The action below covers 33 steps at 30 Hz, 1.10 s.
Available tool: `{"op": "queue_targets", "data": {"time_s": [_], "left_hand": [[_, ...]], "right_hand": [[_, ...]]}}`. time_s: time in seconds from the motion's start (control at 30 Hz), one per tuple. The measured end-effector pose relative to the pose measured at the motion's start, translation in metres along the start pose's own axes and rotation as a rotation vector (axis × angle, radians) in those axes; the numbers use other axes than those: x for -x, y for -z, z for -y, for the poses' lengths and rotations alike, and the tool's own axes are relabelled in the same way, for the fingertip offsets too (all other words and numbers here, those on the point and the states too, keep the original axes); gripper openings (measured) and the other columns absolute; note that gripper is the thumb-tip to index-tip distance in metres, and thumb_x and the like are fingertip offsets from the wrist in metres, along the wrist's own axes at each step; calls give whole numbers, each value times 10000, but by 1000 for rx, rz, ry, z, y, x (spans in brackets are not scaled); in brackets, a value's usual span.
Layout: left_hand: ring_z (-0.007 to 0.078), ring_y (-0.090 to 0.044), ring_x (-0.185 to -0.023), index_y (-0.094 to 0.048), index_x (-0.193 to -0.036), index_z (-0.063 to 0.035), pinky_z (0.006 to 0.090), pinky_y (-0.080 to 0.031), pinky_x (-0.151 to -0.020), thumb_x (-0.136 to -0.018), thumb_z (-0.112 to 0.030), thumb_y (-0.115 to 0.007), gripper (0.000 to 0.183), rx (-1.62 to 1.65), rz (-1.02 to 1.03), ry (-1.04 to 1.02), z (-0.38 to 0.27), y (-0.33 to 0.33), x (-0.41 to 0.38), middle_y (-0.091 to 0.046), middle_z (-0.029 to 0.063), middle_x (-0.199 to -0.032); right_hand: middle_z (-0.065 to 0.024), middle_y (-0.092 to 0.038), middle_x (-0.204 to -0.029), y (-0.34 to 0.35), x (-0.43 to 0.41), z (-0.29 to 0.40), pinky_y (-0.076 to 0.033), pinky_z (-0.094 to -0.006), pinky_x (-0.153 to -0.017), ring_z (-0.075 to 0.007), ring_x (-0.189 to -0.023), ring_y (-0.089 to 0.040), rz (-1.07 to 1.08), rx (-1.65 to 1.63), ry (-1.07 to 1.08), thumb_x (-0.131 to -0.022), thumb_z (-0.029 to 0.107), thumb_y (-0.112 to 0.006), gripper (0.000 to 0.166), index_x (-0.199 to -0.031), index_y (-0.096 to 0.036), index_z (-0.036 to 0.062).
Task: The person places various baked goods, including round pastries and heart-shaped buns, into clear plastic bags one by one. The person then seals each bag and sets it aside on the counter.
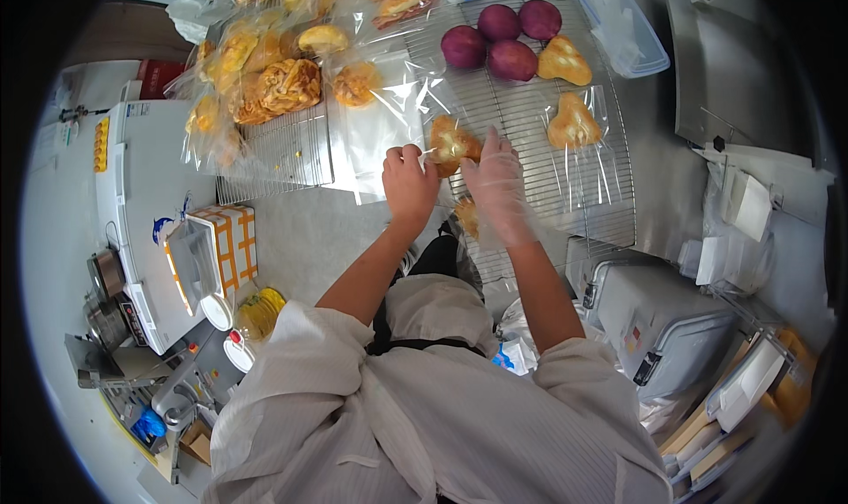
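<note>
Between my hands lies a golden, three-lobed bread bun (453,145) in or against a clear plastic bag. My bare left hand (409,184) has its curled fingers at the bag's edge on the bun's left side. My right hand (495,189), in a clear disposable glove, touches the bun's lower right side with thumb and fingers apart. A similar bun (574,121) rests on a clear bag to the right, and another bun (564,61) sits above it on the wire cooling rack (613,166). Part of one more bun (467,216) shows beneath my right wrist.
Several purple round buns (512,60) sit on the rack. Bagged breads (275,93) crowd the upper left, beside flat clear bags (391,129). A plastic tub (621,27) stands at the upper right. Lidded grey bins (656,325) stand low at the right.
</note>
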<state>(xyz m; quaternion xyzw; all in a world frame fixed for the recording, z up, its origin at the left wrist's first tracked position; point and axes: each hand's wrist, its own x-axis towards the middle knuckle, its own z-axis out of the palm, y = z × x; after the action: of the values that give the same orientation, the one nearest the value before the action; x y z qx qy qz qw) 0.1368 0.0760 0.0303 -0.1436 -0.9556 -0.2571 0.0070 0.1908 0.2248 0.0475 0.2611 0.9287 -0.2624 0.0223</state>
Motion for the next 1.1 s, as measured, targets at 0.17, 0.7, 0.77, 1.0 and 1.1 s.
{"op": "queue_targets", "data": {"time_s": [0.17, 0.7, 0.77, 1.0, 1.1], "left_hand": [[367, -581, -945, -526, -1064, -35, 469, -474, -797, -859, -178, -648, 278, -27, 56, 137, 4, -3, 7, -543, 177, -1043], [447, -612, -934, -470, -1123, 9, 514, -504, -781, -901, -344, -624, 445, 152, 51, 446, -23, -7, -4, -522, 234, -1140], [443, -609, -946, -470, -1123, 10, 506, -506, -780, -904, -358, -624, 456, 152, 69, 483, -23, -6, -10, -519, 224, -1127], [424, -591, -978, -486, -1135, 27, 474, -514, -785, -875, -342, -658, 483, 94, -32, 264, -29, -2, -16, -517, 213, -1120], [391, -580, -987, -499, -1114, 17, 467, -505, -789, -849, -306, -688, 459, 49, -117, 233, -24, -9, -22, -510, 196, -1146]], "right_hand": [[-210, -597, -1160, -8, -3, 3, -510, -467, -903, -388, -1044, -616, -100, 78, 108, -903, 288, -628, 596, -1382, -432, -9], [-226, -680, -992, -17, -24, 9, -534, -489, -782, -419, -872, -658, -189, -115, 87, -1014, 252, -481, 311, -1155, -626, 17], [-226, -680, -989, -20, -25, 10, -527, -492, -779, -420, -887, -653, -167, -166, 72, -1014, 249, -482, 315, -1165, -625, 12], [-197, -645, -886, -26, -30, 25, -513, -521, -680, -413, -771, -634, -299, -187, 48, -1000, 274, -501, 217, -975, -588, 77], [-189, -640, -875, -32, -32, 32, -517, -515, -663, -410, -765, -635, -302, -163, 56, -998, 273, -505, 219, -941, -597, 82]]}}
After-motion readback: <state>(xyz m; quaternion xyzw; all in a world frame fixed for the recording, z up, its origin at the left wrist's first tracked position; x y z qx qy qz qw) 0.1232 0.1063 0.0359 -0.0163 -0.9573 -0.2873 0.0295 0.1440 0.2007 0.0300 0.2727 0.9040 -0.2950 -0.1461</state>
